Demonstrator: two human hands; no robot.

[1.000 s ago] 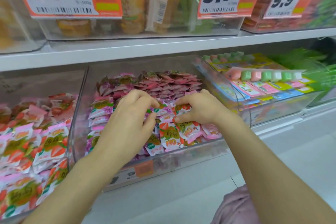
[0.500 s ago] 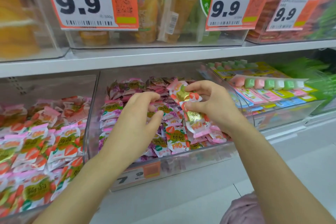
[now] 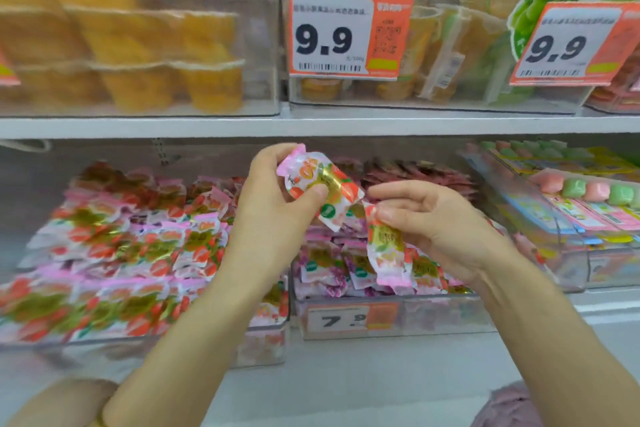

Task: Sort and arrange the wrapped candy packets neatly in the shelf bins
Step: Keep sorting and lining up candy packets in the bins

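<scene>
My left hand (image 3: pixel 273 204) grips a pink strawberry candy packet (image 3: pixel 320 184), lifted above the bins. My right hand (image 3: pixel 436 222) pinches a second pink packet (image 3: pixel 388 250) by its top end, and it hangs down over the middle clear bin (image 3: pixel 398 317). That bin holds pink-and-purple packets in front and dark red ones behind. The left clear bin (image 3: pixel 114 246) is filled with strawberry packets like the two I hold.
A right bin (image 3: pixel 561 218) holds flat colourful packs and a strip of pink and green sweets. The upper shelf (image 3: pixel 311 123) carries clear bins of orange jelly cups and 9.9 price tags (image 3: pixel 346 31). A 7.9 label (image 3: pixel 349 321) fronts the middle bin.
Both hands rose out of the middle bin. The right hand lifted packets, and the left hand now grips one of them. The view swung left and upward.
</scene>
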